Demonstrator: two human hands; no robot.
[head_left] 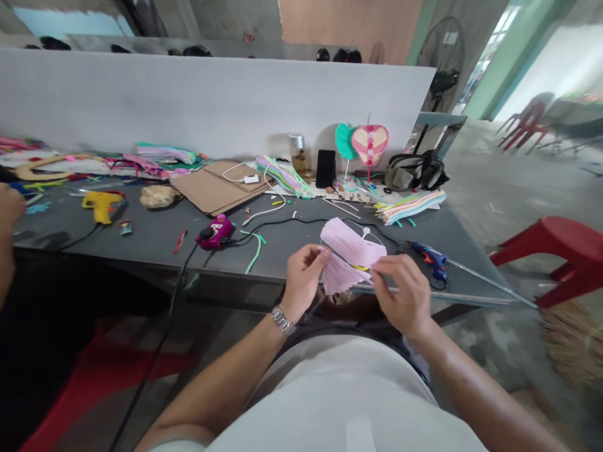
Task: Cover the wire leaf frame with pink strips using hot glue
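Between my two hands is a pale pink piece of pleated paper or cloth (353, 243), in two flaps with a gap between them. A bit of yellow (360, 268) shows in the gap. My left hand (304, 276), with a metal watch at the wrist, pinches the left edge between thumb and fingers. On the other side, my right hand (404, 290) pinches the right edge near the yellow bit. The piece is held up at the table's front edge. Behind it a thin wire loop with a small white blob (366, 232) is partly hidden.
A blue glue gun (431, 258) lies at right beside a long rod (490, 282). A magenta power box (215, 232), yellow glue gun (104, 206), cardboard (217, 188) and colored strips (409, 206) are on the table (146, 242). Another person's hand (10, 207) is at far left.
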